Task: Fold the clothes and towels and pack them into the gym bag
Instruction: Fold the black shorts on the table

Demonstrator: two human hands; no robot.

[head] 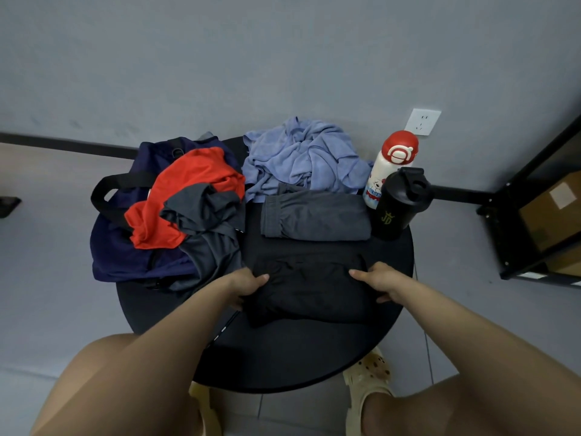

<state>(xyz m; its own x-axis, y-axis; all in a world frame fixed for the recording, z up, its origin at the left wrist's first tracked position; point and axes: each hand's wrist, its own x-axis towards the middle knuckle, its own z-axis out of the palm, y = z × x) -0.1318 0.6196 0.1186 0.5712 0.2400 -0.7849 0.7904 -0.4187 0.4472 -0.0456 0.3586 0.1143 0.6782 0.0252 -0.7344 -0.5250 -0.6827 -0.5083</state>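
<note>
Plain room: grey wall (pixel 220 58), wall socket (pixel 423 121), metal shelving (pixel 515 215) holding cardboard boxes (pixel 553 215).

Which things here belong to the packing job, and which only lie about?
Job: black garment held by left hand and right hand; folded grey shorts; blue towel; red shirt; gym bag.
Lying about: white bottle; black shaker; wall socket.

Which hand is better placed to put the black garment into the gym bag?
Probably the left hand: it grips the black garment on the side nearest the gym bag. The right hand is farther away.
</note>
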